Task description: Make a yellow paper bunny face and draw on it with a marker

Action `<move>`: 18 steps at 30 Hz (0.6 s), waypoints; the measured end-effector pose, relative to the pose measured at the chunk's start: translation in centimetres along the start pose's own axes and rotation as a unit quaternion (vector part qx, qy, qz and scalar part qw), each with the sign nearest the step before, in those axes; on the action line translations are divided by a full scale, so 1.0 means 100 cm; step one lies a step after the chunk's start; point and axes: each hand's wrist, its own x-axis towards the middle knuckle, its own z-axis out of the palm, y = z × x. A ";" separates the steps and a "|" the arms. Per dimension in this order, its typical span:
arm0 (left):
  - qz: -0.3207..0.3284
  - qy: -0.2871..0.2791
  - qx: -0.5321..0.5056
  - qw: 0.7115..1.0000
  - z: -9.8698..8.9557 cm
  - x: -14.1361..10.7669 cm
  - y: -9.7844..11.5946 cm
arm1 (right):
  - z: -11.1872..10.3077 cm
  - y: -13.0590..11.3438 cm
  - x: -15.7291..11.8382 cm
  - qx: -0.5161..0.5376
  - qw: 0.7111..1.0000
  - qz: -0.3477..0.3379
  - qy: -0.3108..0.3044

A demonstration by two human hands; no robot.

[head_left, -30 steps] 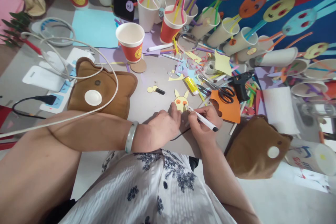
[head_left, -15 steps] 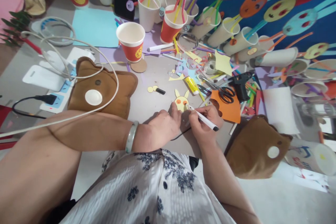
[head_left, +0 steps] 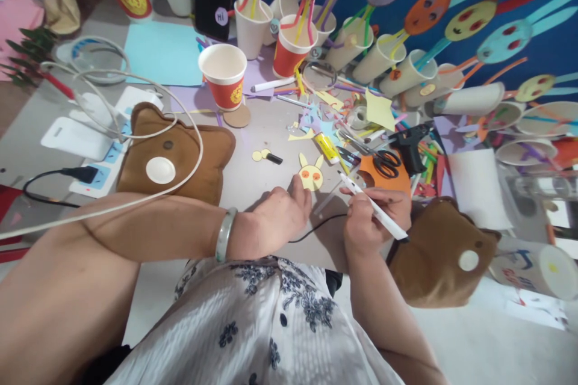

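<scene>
A small yellow paper rabbit face (head_left: 311,178) with two orange eyes lies flat on the table. My left hand (head_left: 282,213) rests palm down, its extended fingertips touching the face's lower left edge. To the right, my right hand (head_left: 377,216) is closed around a white marker (head_left: 377,212), whose uncapped tip points up and left, apart from the paper. A black marker cap (head_left: 274,158) and small yellow paper circles (head_left: 257,156) lie left of the rabbit face. Beyond it is a yellow glue stick (head_left: 326,148). Black-handled scissors (head_left: 386,163) lie on orange paper (head_left: 383,179).
A red and white paper cup (head_left: 223,81) stands farther back. Paper scraps, straws and a black glue gun (head_left: 410,147) crowd the right side. Brown cushions (head_left: 203,153) flank the work area. A white cable (head_left: 198,150) loops over the left one. Cups with paper animal faces line the back.
My right hand has moved right, lifting the marker tip away from the rabbit face. My left hand stays at the paper's edge. The view has shifted slightly.
</scene>
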 end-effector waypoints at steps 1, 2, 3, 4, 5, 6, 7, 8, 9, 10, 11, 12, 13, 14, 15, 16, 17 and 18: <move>-0.006 -0.001 0.000 1.000 0.000 0.001 0.000 | 0.000 -0.001 0.000 0.002 1.000 -0.007 0.012; -0.010 -0.003 0.000 1.000 0.002 0.001 -0.001 | 0.000 -0.001 0.000 0.006 1.000 -0.015 0.026; -0.011 -0.004 0.001 1.000 0.003 0.002 0.000 | 0.000 0.000 0.000 0.010 0.999 -0.022 0.038; -0.010 -0.005 0.001 1.000 0.004 0.003 0.000 | 0.000 0.001 0.000 0.011 0.999 -0.024 0.041; -0.010 -0.008 0.000 1.000 0.005 0.004 0.000 | 0.000 0.002 0.000 0.012 0.999 -0.025 0.042; -0.011 -0.011 -0.004 1.000 0.006 0.005 0.000 | 0.000 0.004 -0.001 0.013 0.999 -0.025 0.046; -0.013 -0.012 -0.010 1.000 0.007 0.006 0.000 | 0.000 0.005 -0.001 0.015 0.998 -0.024 0.051; -0.016 -0.011 -0.016 1.000 0.007 0.006 0.000 | 0.000 0.006 -0.001 0.015 0.998 -0.022 0.052; -0.020 -0.009 -0.022 1.000 0.007 0.007 0.000 | 0.000 0.007 -0.002 0.013 0.998 -0.018 0.052; -0.022 -0.006 -0.025 0.999 0.007 0.007 0.001 | 0.000 0.007 -0.002 0.010 0.999 -0.015 0.051; -0.024 -0.004 -0.028 0.999 0.007 0.008 0.001 | 0.000 0.006 -0.002 0.007 0.999 -0.013 0.047; -0.026 -0.004 -0.030 0.999 0.006 0.008 0.001 | 0.000 0.006 -0.002 0.005 0.999 -0.014 0.043; -0.030 -0.006 -0.032 0.999 0.005 0.008 0.001 | 0.000 0.005 -0.002 0.005 0.999 -0.016 0.040; -0.032 -0.009 -0.034 0.999 0.004 0.007 0.001 | 0.000 0.004 -0.002 0.007 0.999 -0.019 0.039; -0.030 -0.010 -0.033 0.999 0.002 0.006 0.000 | 0.000 0.003 -0.002 0.010 0.999 -0.022 0.037; -0.025 -0.011 -0.031 0.999 0.000 0.005 0.000 | 0.000 0.002 -0.002 0.011 0.999 -0.024 0.031; -0.019 -0.012 -0.028 0.999 -0.002 0.004 0.000 | 0.000 0.001 -0.002 0.011 0.999 -0.027 0.026; -0.011 -0.014 -0.025 1.000 -0.004 0.003 -0.001 | 0.000 0.001 -0.003 0.012 0.999 -0.031 0.021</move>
